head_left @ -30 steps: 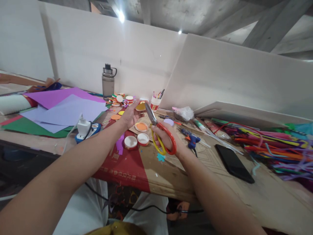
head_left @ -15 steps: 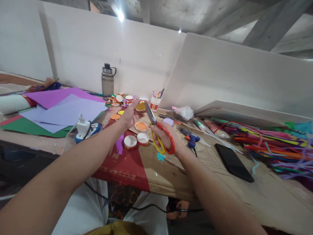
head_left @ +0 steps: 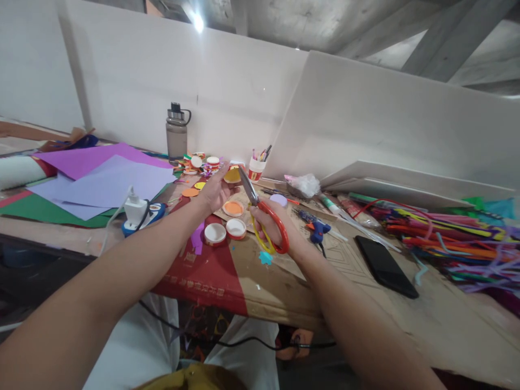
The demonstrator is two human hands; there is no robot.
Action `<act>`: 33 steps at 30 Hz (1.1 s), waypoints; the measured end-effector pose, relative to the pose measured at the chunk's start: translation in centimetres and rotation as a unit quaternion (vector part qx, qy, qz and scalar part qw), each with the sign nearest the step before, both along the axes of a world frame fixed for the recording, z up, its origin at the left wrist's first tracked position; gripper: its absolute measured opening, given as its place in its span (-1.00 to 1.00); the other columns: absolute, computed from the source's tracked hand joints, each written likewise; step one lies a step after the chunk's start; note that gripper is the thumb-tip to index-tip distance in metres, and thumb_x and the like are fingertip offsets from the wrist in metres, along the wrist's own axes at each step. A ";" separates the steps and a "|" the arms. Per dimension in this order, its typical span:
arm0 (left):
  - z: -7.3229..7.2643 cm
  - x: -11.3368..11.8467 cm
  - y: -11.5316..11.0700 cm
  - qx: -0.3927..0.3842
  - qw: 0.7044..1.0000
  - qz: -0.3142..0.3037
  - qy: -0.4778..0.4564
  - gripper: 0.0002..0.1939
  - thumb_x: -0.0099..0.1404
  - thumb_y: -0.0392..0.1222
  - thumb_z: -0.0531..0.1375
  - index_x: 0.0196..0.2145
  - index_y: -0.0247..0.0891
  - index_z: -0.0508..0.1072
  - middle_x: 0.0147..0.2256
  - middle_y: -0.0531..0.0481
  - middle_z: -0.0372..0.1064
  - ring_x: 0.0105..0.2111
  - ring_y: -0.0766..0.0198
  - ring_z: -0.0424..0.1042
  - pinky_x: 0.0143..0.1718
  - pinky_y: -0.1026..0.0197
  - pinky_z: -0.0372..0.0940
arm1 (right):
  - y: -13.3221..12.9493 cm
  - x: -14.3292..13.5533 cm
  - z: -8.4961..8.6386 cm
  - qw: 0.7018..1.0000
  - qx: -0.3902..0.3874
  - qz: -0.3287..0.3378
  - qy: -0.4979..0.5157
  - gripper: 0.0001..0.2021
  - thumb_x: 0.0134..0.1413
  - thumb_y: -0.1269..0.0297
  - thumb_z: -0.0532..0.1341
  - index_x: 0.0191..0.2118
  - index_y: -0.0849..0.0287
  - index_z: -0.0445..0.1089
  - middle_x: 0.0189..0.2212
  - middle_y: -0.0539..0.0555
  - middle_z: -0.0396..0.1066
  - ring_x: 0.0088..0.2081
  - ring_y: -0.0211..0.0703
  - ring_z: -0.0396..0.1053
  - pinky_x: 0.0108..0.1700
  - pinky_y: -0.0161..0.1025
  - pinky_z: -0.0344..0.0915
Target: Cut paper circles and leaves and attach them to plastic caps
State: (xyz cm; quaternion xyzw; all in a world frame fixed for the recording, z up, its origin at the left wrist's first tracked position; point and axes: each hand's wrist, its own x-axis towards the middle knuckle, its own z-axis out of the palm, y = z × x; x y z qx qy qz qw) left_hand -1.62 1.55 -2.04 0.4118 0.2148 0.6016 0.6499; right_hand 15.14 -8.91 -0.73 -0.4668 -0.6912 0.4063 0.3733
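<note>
Counter (head_left: 83,235), toward front edge: orange disc (head_left: 233,208) fits one lid; two bare lids (head_left: 236,227) look unfinished. Left hand (head_left: 215,194) grips yellow paper (head_left: 233,175); right hand (head_left: 268,223) grips scissors (head_left: 285,238).

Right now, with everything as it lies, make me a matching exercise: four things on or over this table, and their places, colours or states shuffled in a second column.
Things
1. Scissors
2. Phone
3. Glue gun
4. Water bottle

Descriptions
A. Blue with some orange
B. Upright in front of the white panel
C. In the right hand
D. Black, lying flat

Pairs: 1-C, 2-D, 3-A, 4-B
</note>
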 end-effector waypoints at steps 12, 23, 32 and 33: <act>0.5 0.1 -0.2 0.020 0.999 0.028 -0.013 -0.55 0.26 0.21 0.23 -0.19 -0.25 0.55 -0.19 -0.12 0.58 -0.24 0.19 0.53 -0.32 0.23 0.31 | 0.2 0.0 0.3 0.999 0.021 0.036 0.002 -0.70 0.07 -0.01 0.26 -0.35 0.06 0.18 -0.60 -0.09 0.27 -0.56 -0.24 0.33 -0.51 -0.31 0.33; -0.5 0.6 0.9 -0.008 0.995 0.092 0.022 -0.49 0.15 0.29 0.28 -0.25 -0.24 0.51 -0.23 -0.14 0.53 -0.29 0.19 0.51 -0.25 0.16 0.33 | 0.6 0.1 -0.6 0.998 0.035 0.032 -0.046 -0.72 0.15 -0.01 0.20 -0.35 0.07 0.19 -0.58 -0.08 0.26 -0.60 -0.27 0.29 -0.62 -0.33 0.27; -0.5 1.3 -0.4 -0.016 0.993 0.114 0.039 -0.52 0.19 0.26 0.27 -0.22 -0.23 0.52 -0.19 -0.12 0.52 -0.29 0.22 0.50 -0.25 0.18 0.31 | 1.1 0.1 -1.7 0.999 0.034 0.009 -0.038 -0.70 0.14 -0.04 0.20 -0.34 0.06 0.19 -0.60 -0.10 0.27 -0.69 -0.31 0.24 -0.68 -0.34 0.21; -0.5 1.3 -0.3 -0.021 0.992 0.118 0.039 -0.52 0.18 0.26 0.27 -0.22 -0.22 0.52 -0.18 -0.12 0.52 -0.29 0.22 0.50 -0.24 0.19 0.32 | 1.2 0.1 -1.8 0.999 0.034 0.009 -0.039 -0.71 0.15 -0.03 0.19 -0.34 0.06 0.19 -0.60 -0.10 0.27 -0.70 -0.31 0.24 -0.68 -0.34 0.20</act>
